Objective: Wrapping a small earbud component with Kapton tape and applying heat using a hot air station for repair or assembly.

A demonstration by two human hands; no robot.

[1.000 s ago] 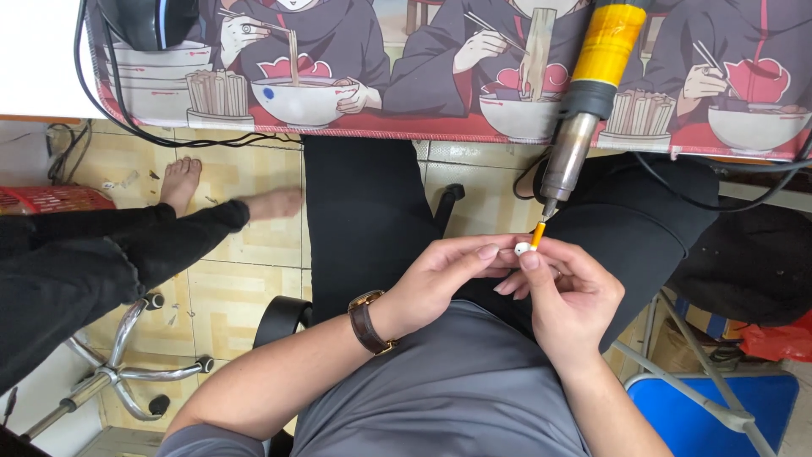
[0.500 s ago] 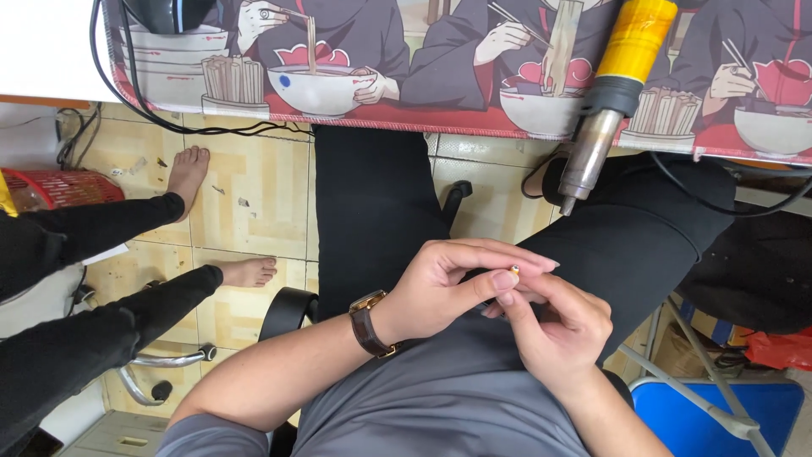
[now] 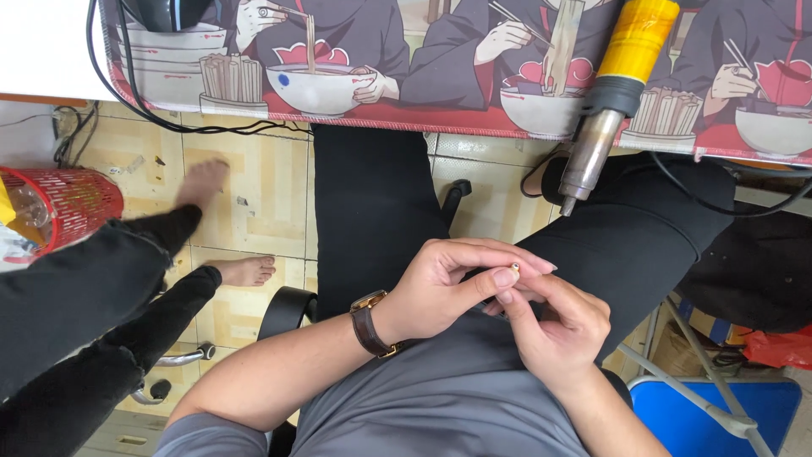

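Over my lap, my left hand point(image 3: 448, 283) and my right hand point(image 3: 554, 326) meet, fingertips pressed together. A tiny pale part point(image 3: 514, 269) is pinched between my left thumb and my right fingers; most of it is hidden. A brown watch point(image 3: 370, 322) is on my left wrist. A yellow and metal hot-air tool point(image 3: 605, 93) hangs off the desk edge, its nozzle pointing down a little above my hands.
A desk mat point(image 3: 440, 76) with cartoon figures covers the desk edge at the top, with black cables point(image 3: 169, 118). Another person's legs in black trousers point(image 3: 93, 288) and bare feet are at left. A red basket point(image 3: 72, 203) stands far left, a blue stool point(image 3: 719, 419) at bottom right.
My hands have moved down and away from the tool's nozzle, and the orange piece seen at the nozzle is out of sight. The other person's feet have shifted.
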